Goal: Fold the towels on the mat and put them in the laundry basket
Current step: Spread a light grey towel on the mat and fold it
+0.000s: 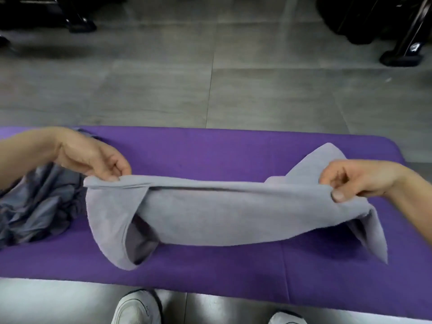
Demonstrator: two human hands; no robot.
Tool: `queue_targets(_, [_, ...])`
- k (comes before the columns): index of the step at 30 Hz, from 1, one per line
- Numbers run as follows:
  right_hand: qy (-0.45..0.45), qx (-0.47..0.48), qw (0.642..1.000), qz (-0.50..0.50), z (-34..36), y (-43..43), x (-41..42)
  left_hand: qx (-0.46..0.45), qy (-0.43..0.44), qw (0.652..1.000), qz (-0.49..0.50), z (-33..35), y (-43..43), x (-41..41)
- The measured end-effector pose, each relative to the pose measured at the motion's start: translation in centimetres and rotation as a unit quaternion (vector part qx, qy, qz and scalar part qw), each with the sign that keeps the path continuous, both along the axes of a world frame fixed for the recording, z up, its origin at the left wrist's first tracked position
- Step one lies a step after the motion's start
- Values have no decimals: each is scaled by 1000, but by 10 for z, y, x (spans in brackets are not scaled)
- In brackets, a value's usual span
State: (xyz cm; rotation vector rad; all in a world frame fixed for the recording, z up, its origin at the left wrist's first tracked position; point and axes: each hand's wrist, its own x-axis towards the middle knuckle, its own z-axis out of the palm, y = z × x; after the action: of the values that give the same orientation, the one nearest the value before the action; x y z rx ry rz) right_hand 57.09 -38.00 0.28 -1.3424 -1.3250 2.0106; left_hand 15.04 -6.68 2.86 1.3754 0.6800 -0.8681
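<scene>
A light grey towel [210,211] hangs doubled over, stretched between my two hands above the purple mat [210,150]. My left hand [93,157] pinches its upper left corner. My right hand [360,178] pinches the upper right corner, thumb on the near side. The towel's lower edge sags down onto the mat, with loose flaps drooping at both ends. A crumpled pile of darker grey-blue cloth [39,206] lies on the mat at the left, partly hidden behind my left forearm. No laundry basket is in view.
Grey tiled floor [163,85] stretches beyond the mat. Black furniture legs and bases stand at the far left [79,24] and far right [402,54]. My white shoes [138,307] are at the mat's near edge.
</scene>
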Motion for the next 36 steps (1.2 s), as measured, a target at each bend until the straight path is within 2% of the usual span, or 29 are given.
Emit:
queue_targets(2, [20, 24, 991, -130, 10, 17, 10, 21, -49, 994, 98, -3, 19, 1])
queue_targets(3, [0, 37, 981, -192, 9, 28, 14, 40, -59, 987, 141, -11, 27, 3])
queue_targets(4, [-45, 49, 968, -244, 4, 42, 15, 68, -58, 980, 175, -20, 35, 7])
queue_targets(6, [-192, 99, 929, -300, -15, 75, 16, 143, -50, 963, 224, -43, 47, 22])
queue_targets(9, [-351, 161, 866, -318, -57, 127, 20, 289, -49, 920, 260, -76, 66, 50])
queue_targets(13, [-493, 153, 807, -287, -104, 177, 29, 402, -74, 855, 319, -116, 96, 79])
queue_targets(16, [-548, 142, 771, -291, -124, 200, 29, 479, -61, 813, 325, -147, 114, 93])
queue_targets(18, [-563, 135, 755, -308, -135, 207, 29, 541, -6, 790, 288, -159, 119, 99])
queue_targets(20, [-575, 133, 741, -319, -143, 204, 29, 610, 59, 765, 198, -167, 121, 105])
queue_targets(22, [-592, 133, 728, -319, -147, 185, 30, 662, 61, 738, 116, -172, 117, 118])
queue_targets(24, [-593, 129, 730, -315, -145, 150, 34, 682, 13, 729, 59, -177, 107, 134])
queue_targets(26, [-576, 96, 752, -305, -139, 101, 37, 674, -52, 737, -8, -179, 93, 151])
queue_targets(28, [-582, 73, 758, -284, -140, 46, 38, 643, -112, 754, -75, -172, 77, 170])
queue_targets(31, [-650, 18, 731, -209, -160, -34, 38, 612, -185, 759, -123, -153, 43, 202])
queue_targets(33, [-693, -12, 709, -127, -174, -79, 44, 614, -236, 735, -166, -147, 10, 226])
queue_targets(36, [-730, 28, 681, -50, -191, -132, 62, 594, -278, 711, -253, -151, -48, 273])
